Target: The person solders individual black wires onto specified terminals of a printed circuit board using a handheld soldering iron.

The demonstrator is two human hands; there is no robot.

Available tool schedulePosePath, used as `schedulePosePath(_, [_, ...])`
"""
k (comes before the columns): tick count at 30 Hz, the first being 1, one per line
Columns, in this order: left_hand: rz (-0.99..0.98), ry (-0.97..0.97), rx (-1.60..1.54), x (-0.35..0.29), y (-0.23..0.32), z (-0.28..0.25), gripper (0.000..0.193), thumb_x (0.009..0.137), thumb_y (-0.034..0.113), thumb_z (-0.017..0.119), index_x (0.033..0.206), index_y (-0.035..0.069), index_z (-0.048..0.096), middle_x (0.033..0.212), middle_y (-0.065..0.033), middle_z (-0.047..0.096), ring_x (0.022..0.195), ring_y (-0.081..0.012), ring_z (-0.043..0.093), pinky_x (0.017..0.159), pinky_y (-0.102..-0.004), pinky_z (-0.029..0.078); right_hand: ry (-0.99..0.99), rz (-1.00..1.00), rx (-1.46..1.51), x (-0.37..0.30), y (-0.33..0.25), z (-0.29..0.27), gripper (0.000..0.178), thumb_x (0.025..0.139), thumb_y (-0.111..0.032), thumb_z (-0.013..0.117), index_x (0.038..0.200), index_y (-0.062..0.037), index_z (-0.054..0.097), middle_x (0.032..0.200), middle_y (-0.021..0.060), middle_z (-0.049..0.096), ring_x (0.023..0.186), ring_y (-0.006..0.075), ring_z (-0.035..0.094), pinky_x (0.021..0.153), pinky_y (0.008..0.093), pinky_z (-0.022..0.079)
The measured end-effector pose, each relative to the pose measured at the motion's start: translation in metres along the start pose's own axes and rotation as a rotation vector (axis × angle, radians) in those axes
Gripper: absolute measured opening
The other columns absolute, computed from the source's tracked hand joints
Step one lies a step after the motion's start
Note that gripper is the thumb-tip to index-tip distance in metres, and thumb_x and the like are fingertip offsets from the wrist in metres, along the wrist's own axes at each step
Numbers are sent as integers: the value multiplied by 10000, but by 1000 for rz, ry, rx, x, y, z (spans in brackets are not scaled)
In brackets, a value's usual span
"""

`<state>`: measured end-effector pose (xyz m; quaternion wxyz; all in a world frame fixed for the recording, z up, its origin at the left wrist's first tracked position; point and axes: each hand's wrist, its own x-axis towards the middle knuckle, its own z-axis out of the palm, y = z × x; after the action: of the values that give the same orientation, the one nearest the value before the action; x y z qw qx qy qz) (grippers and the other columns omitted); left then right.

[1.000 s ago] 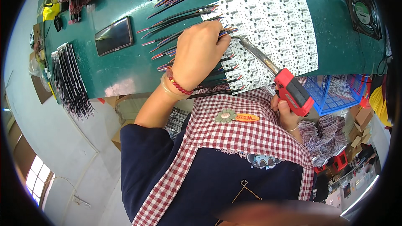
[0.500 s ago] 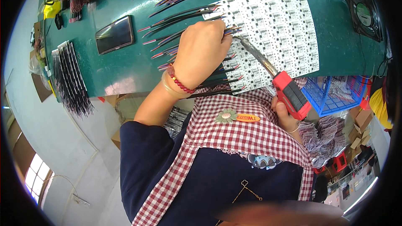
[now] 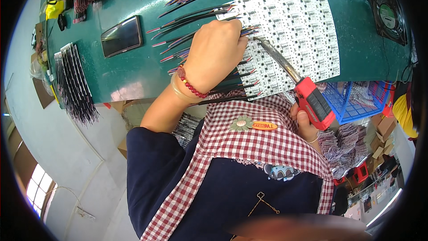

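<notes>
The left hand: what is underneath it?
Black-sleeved wires run under the left hand from its left; coloured wire ends emerge at its right, over the white circuit-board sheet. The stretch between is covered and cannot be seen.

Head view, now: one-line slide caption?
Left hand holds wires over a white circuit-board panel; right hand holds a red-and-black soldering iron, tip near the wires.

Red soldering iron [image 3: 307, 93] slants toward wires [image 3: 250, 30] over white circuit sheet [image 3: 303, 31].
</notes>
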<state>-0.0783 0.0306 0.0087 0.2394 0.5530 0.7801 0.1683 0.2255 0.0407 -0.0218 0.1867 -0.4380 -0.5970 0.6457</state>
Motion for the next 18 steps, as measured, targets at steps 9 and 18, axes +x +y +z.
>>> schedulePosePath(9, [-3, -10, -39, -1, 0, -2, 213, 782, 149, 634, 753, -48, 556, 688, -246, 580, 682, -416, 579, 615, -460, 453, -36, -3, -108, -3, 10, -5, 266, 808, -261, 684, 876, -6, 650, 741, 75, 608, 649, 187, 588, 601, 293, 461])
schedulePosePath(18, [6, -8, -23, -1, -3, -1, 202, 776, 147, 631, 754, -47, 579, 672, -242, 582, 678, -411, 584, 628, -467, 461, -75, 59, -42, -7, 5, -9, 268, 828, -264, 671, 913, -11, 646, 784, 50, 615, 684, 154, 573, 629, 291, 453])
